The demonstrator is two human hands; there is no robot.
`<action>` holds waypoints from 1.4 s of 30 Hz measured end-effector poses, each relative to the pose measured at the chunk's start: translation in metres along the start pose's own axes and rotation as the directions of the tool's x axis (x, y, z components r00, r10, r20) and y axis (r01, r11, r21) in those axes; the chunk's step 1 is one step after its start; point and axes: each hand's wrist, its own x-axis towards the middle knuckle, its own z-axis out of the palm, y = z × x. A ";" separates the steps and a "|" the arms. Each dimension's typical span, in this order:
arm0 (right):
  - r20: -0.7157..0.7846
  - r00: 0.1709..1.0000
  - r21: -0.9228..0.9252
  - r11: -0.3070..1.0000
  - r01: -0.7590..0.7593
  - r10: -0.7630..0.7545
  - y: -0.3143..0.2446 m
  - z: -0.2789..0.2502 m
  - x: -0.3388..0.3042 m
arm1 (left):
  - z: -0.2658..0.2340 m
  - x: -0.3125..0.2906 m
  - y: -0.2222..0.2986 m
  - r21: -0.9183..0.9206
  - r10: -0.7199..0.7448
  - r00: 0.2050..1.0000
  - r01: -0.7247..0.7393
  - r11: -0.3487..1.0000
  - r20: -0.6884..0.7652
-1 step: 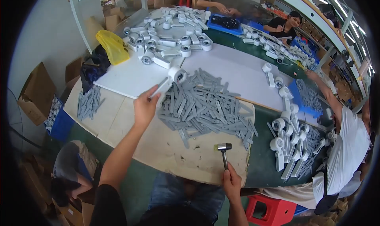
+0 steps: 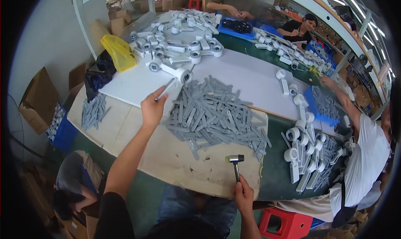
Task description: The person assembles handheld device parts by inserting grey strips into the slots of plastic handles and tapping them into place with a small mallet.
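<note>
My left hand [image 2: 153,108] pinches the narrow handle of a white plastic part [image 2: 183,76] with a round, hollow head. Its head is raised beside the white pile, and the handle appears almost edge-on. In my right hand [image 2: 243,191] is a small mallet [image 2: 234,158] with one yellowish and one black face, its head upward over the table's near side. Between my hands and farther out lies a heap of flat grey plastic strips [image 2: 213,113]. Beyond my left hand, many similar white round-headed parts [image 2: 179,46] are piled on a white board [image 2: 125,86].
A smaller bunch of grey strips [image 2: 94,109] lies at the left, near a yellow bag [image 2: 118,53]. More white parts [image 2: 307,155] lie at the right, below a blue bin [image 2: 321,103]. A co-worker in white [image 2: 367,147] sits there, near a red stool [image 2: 286,222].
My left hand has turned the white part, so its handle shows more edge-on, and its head has shifted slightly left. The mallet has dipped slightly in my right hand.
</note>
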 end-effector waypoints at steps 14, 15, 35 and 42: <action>-0.126 0.958 -0.136 0.961 0.240 -0.257 0.041 0.007 0.000 | 0.150 0.095 0.011 -0.111 0.201 0.959 -0.182 0.977 0.199; -0.112 0.962 -0.156 0.960 0.231 -0.250 0.045 0.007 -0.001 | 0.145 0.063 0.025 -0.171 0.314 0.925 -0.280 0.945 0.215; -0.792 0.606 -0.403 0.810 -0.426 -0.075 0.013 -0.182 0.001 | 0.039 -0.199 -0.001 -0.410 -0.003 0.936 0.158 0.898 0.353; -0.654 0.754 -0.561 0.705 -0.433 -0.057 0.048 -0.183 0.022 | 0.023 -0.208 -0.003 -0.299 -0.030 0.922 0.155 0.942 0.385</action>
